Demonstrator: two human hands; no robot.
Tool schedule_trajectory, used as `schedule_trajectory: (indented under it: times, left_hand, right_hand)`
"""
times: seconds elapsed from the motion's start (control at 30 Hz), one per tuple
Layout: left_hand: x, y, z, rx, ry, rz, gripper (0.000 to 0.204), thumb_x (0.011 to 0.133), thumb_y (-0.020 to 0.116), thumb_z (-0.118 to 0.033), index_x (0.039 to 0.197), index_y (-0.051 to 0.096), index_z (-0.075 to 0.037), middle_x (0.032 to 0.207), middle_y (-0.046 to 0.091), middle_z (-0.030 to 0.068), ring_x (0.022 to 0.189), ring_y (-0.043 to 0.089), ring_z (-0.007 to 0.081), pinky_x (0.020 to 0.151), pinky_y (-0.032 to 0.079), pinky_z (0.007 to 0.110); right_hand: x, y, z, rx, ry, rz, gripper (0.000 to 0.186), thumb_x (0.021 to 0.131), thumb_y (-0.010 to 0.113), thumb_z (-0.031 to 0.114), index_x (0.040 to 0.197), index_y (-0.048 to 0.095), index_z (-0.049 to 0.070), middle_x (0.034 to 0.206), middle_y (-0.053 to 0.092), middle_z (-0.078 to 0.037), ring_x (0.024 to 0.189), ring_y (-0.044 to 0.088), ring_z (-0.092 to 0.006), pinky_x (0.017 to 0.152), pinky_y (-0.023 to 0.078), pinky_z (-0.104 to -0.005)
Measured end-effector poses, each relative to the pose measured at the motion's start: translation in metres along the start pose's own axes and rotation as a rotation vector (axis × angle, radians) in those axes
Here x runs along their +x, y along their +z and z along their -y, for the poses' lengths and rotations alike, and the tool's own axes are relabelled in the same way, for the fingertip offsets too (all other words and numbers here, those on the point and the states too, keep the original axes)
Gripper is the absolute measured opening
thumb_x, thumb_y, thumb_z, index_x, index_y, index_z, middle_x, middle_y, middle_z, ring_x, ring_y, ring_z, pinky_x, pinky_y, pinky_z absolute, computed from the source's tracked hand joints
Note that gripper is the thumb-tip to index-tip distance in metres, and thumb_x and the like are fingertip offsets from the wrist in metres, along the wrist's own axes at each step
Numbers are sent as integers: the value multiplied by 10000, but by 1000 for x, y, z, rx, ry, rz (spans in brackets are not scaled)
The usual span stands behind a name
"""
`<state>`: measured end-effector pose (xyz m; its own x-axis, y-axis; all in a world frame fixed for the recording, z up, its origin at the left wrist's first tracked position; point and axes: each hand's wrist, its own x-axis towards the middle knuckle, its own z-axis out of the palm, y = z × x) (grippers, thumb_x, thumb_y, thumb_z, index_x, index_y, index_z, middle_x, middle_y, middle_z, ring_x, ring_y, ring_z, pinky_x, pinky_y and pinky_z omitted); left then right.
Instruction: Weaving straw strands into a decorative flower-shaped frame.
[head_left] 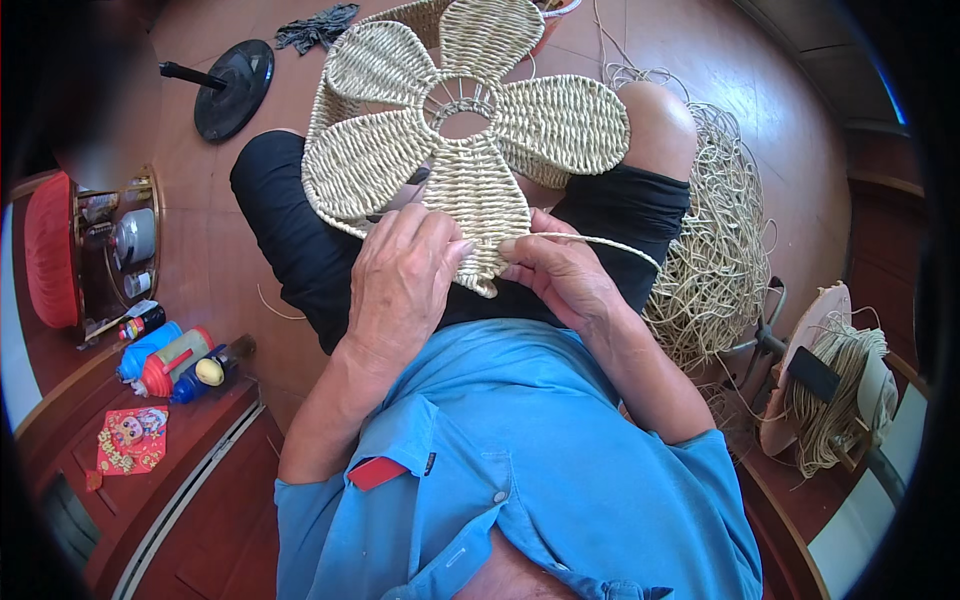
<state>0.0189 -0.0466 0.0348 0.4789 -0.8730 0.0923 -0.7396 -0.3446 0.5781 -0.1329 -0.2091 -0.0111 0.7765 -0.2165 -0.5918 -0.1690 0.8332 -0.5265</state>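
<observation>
A flower-shaped woven straw piece (480,195) with broad petals and a round opening rests over my lap, with a woven rim and side wall behind it. My left hand (402,275) curls its fingers against the left edge of the nearest petal. On that petal's right edge, my right hand (562,272) pinches thumb and fingers where a pale twisted cord (605,243) comes out. The cord's loose length runs right over my thigh. Fingertips of both hands are partly hidden. A small loop of weave (484,288) hangs at the petal's near tip.
A large heap of loose cord (715,240) lies right of my leg. Beyond it stands a reel (830,385) wound with cord, a dark phone (814,373) on it. At left are a black stand (238,92), bottles (175,360) and a red paper packet (132,440).
</observation>
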Motion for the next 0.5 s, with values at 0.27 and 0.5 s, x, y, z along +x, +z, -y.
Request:
schedule_trajectory:
  times: [0.27,0.5]
  left_hand:
    - [-17,-7,11,-1375,-627,-80,155,1163,644,-264,1157,628,-109,887,544,-59,692,438,19,599,347,184]
    - [-35,-51,69,-1546,-575,-282,199,1174,607,-215,1323,595,-83,813,424,-83,669,370,23,575,314,199]
  right_hand:
    - [-5,4,-6,-67,-84,-49,379,1001,766,63,1346,616,22,1235,757,-94,1102,736,-153,985,606,-321]
    - [-4,5,-5,-171,-153,-75,438,966,781,36,1353,579,2,1217,743,-104,1053,710,-141,929,573,-297]
